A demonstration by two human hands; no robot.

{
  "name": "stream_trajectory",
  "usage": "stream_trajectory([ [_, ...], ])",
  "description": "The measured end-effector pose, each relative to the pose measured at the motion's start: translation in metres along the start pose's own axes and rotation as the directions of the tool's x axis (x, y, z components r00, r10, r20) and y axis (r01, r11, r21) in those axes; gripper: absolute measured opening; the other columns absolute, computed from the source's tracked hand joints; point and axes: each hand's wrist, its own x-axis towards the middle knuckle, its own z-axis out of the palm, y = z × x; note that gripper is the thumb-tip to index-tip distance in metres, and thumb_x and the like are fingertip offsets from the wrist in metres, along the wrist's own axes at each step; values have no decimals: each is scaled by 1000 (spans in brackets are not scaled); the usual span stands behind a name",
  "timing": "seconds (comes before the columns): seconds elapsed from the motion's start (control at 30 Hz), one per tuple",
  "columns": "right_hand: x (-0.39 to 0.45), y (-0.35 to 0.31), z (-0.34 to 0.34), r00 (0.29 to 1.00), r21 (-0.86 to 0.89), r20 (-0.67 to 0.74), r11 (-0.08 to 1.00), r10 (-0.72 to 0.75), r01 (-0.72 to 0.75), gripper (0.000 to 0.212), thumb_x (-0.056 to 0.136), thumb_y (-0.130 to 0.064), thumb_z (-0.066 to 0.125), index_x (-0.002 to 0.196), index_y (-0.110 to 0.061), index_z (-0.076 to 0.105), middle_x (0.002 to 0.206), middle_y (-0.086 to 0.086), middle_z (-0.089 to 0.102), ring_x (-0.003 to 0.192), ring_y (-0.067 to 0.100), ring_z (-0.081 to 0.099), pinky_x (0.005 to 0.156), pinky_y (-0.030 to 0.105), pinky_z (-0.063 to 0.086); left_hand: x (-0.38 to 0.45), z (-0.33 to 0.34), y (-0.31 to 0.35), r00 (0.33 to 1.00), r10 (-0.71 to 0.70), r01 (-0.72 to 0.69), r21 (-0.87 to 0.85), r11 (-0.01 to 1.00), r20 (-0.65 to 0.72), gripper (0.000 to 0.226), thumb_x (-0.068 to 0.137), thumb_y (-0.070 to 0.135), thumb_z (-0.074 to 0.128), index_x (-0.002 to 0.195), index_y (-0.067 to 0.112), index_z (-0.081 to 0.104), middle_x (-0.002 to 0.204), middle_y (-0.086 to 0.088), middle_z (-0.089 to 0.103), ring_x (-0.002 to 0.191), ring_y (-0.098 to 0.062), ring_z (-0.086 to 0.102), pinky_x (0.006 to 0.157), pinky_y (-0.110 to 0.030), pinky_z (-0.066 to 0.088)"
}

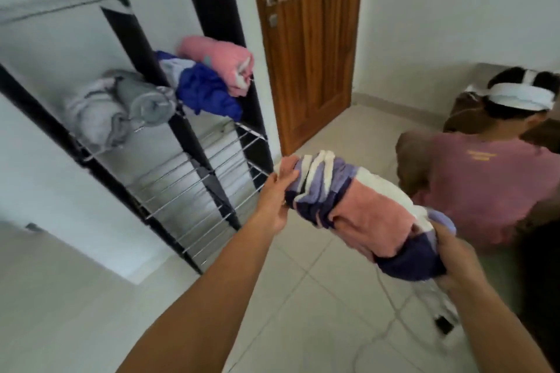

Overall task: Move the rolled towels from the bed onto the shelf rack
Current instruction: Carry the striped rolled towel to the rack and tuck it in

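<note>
Striped rolled towel (360,215) gripped endwise by left hand (274,200) and right hand (457,260), keeping roll intact; near shelf rack (194,179), not yet shelved

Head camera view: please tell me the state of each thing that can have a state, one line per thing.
Striped towel: rolled, held in the air.
Left hand: gripping one end of it.
Right hand: gripping the other end.
Shelf rack: upper shelf loaded, lower wire shelves bare.
Grey towels: rolled, on the rack.
Pink towel: rolled, on the rack.
Blue towel: loosely bunched, on the rack.
Door: closed.
</note>
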Motion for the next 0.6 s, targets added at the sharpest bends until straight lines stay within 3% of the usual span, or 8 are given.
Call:
stream_trajectory([
  [0.13, 12, -27, 98, 989, -40, 83, 992, -120, 123, 33, 93, -30, 47, 123, -21, 57, 117, 6, 55, 100, 27, 51, 80, 33, 41, 16, -48, 29, 979, -82, 67, -86, 994, -188, 48, 85, 44, 66, 126, 34, 43, 104, -1, 60, 85, -25, 58, 76, -46, 52],
  [0.2, 23, -36, 134, 980, -41, 140, 988, -140, 147, 25, 95, -29, 44, 114, -23, 60, 114, 5, 58, 100, 27, 53, 78, 32, 43, 31, -65, 35, 959, -115, 68, -185, 980, -258, 63, 78, 52, 70, 130, 25, 46, 120, -9, 58, 94, -31, 58, 69, -49, 56],
  [0.3, 44, -45, 177, 975, -62, 171, 986, -145, 157, 29, 90, -33, 47, 113, -26, 61, 115, 6, 63, 98, 26, 57, 68, 29, 47, 66, -76, 40, 945, -127, 30, -306, 952, -302, 62, 79, 53, 68, 127, 17, 56, 129, -15, 59, 99, -32, 59, 70, -48, 57],
  [0.37, 64, -50, 200, 975, -26, 171, 989, -140, 147, 33, 87, -30, 49, 117, -21, 61, 115, 7, 64, 95, 24, 60, 68, 29, 49, 91, -75, 41, 947, -140, 29, -360, 932, -288, 67, 79, 60, 64, 132, 19, 55, 135, -14, 57, 104, -32, 58, 77, -48, 56],
  [0.47, 97, -62, 232, 977, 16, 210, 999, -43, 41, 43, 84, -31, 58, 119, -7, 62, 117, 12, 66, 81, 19, 63, 57, 25, 48, 130, -64, 41, 942, -196, 94, -345, 934, -273, 78, 80, 72, 51, 141, 23, 45, 143, -13, 50, 117, -34, 52, 90, -54, 48],
  [0.53, 117, -70, 249, 969, 42, 244, 998, 35, -47, 44, 79, -34, 62, 112, -5, 63, 113, 11, 68, 81, 20, 65, 58, 25, 51, 157, -55, 40, 936, -235, 138, -340, 930, -263, 85, 76, 77, 49, 143, 24, 42, 145, -12, 49, 124, -35, 48, 87, -54, 47],
  [0.6, 132, -77, 265, 960, 52, 280, 998, 8, -23, 29, 86, -26, 57, 111, -12, 61, 113, 12, 67, 88, 21, 66, 68, 30, 55, 183, -48, 41, 929, -249, 151, -334, 930, -273, 86, 73, 73, 57, 143, 25, 41, 142, -10, 51, 118, -34, 51, 80, -51, 51],
])
